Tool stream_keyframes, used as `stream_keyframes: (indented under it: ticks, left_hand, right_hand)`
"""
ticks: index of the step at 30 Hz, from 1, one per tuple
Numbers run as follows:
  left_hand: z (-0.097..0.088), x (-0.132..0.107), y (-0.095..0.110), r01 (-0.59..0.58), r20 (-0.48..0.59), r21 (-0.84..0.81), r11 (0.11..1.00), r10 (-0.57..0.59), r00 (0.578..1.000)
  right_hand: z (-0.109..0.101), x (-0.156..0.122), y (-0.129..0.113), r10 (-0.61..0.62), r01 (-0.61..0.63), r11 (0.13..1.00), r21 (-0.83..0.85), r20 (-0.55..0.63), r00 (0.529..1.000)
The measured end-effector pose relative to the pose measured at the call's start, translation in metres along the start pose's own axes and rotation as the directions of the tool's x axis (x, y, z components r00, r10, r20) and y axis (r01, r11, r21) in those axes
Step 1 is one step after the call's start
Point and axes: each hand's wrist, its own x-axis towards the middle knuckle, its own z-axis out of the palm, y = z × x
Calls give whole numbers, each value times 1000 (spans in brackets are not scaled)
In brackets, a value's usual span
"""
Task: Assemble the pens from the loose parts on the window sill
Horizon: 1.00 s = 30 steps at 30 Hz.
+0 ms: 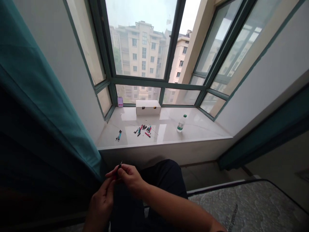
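Above my lap, my left hand (102, 196) and my right hand (131, 178) meet, both closed on one small pen (119, 166). Its dark section and thin tip point up and away from me; a bit of red shows lower down, and the rest is covered by fingers. My right thumb and forefinger pinch it near the tip end, while the left fingers grip the lower part. On the white windowsill (164, 139) lies a loose pile of pen parts (144, 129) in black, pink and blue. Two whole pens (118, 135) lie side by side left of the pile.
A water bottle (181, 124) with a green cap stands right of the pile. Behind it, a white box (148, 108) and a small purple object (120, 101) stand against the window. A teal curtain (60, 106) hangs at left, and a mattress (253, 203) lies at right.
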Motion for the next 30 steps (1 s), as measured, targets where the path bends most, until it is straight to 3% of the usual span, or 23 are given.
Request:
stream_keyframes:
  ticks: [4, 8, 12, 15, 17, 20, 23, 26, 30]
  left_hand:
    - [27, 5, 0, -135, 52, 220, 966, 127, 991]
    - [46, 26, -12, -247, 149, 371, 895, 205, 967]
    - [56, 79, -39, -200, 204, 392, 898, 128, 971]
    - [69, 129, -56, -207, 260, 234, 950, 144, 955]
    - [84, 160, -63, -201, 284, 126, 971, 159, 946]
    - [113, 202, -70, -82, 223, 86, 993, 61, 973]
    - [144, 242, -79, 48, 110, 25, 999, -51, 993]
    - [174, 275, -95, 137, 65, -133, 982, -129, 990]
    - [203, 303, -116, 264, 122, -332, 906, -237, 964]
  right_hand:
    - [-22, -9, 11, -35, 34, 999, -9, -170, 985]
    - [-58, -14, 19, -26, -15, 990, -140, -287, 958]
    - [-98, -3, 30, 137, -216, 954, -209, -338, 931]
    - [-133, 14, 35, 294, -364, 893, -264, -268, 917]
    - [-158, 28, 34, 318, -392, 851, -350, -252, 914]
    - [-194, 46, 27, 144, -327, 691, -644, -321, 936]
    - [-228, 62, 15, -54, -287, 377, -881, -331, 942]
    - [-261, 81, 6, -14, -327, 185, -927, -335, 942]
    - [-305, 117, 1, 12, -426, 94, -900, -427, 904]
